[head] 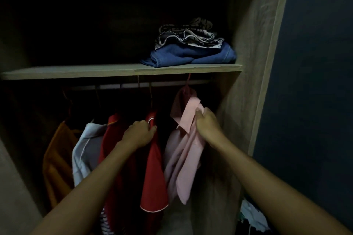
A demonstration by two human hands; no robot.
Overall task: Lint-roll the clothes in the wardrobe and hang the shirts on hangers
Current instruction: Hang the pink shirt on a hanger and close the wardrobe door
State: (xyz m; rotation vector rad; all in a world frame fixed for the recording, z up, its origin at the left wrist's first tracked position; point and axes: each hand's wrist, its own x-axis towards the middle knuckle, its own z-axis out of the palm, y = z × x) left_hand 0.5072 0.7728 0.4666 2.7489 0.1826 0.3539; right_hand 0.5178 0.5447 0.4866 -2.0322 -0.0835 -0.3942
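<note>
A pink shirt (183, 150) hangs from a red hanger (188, 82) on the wardrobe rail (118, 86), at the right end. My right hand (207, 122) grips the pink shirt near its collar. To the left hangs a red shirt (152, 173) with white trim. My left hand (139, 133) grips the red shirt at its shoulder. A pale grey shirt (86, 150) and an orange garment (55, 158) hang farther left. No lint roller is in view.
A wooden shelf (95, 71) runs above the rail and carries folded blue jeans (191, 56) under patterned cloth (191, 32). The wardrobe's side wall (254, 63) stands close on the right. Loose clothes (252, 217) lie at the bottom right. The interior is dark.
</note>
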